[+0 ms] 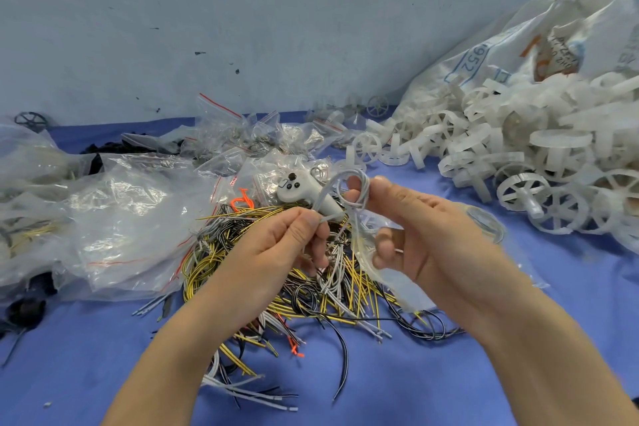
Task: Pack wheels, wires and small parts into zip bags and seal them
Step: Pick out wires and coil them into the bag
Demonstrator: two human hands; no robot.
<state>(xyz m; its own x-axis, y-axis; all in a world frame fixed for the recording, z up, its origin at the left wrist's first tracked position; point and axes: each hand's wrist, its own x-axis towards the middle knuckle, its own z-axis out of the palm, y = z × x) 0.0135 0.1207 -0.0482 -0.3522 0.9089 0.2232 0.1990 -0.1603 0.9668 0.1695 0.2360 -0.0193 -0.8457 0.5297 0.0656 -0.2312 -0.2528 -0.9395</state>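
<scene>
Step, as judged: coil grey wire [349, 195] for bagging.
- Right hand [425, 235]: pinches coil, zip bag [387, 273] under lower fingers.
- Left hand [276, 245]: pinches wire tail.
- Position: above wire pile [304, 287], desk [449, 373] centre.
- Keep loops tight; tuck tail before insertion.

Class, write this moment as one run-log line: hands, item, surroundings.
left hand: pinches grey wire end | right hand: holds wire coil and clear zip bag | wire pile below | white wheels at right
</scene>
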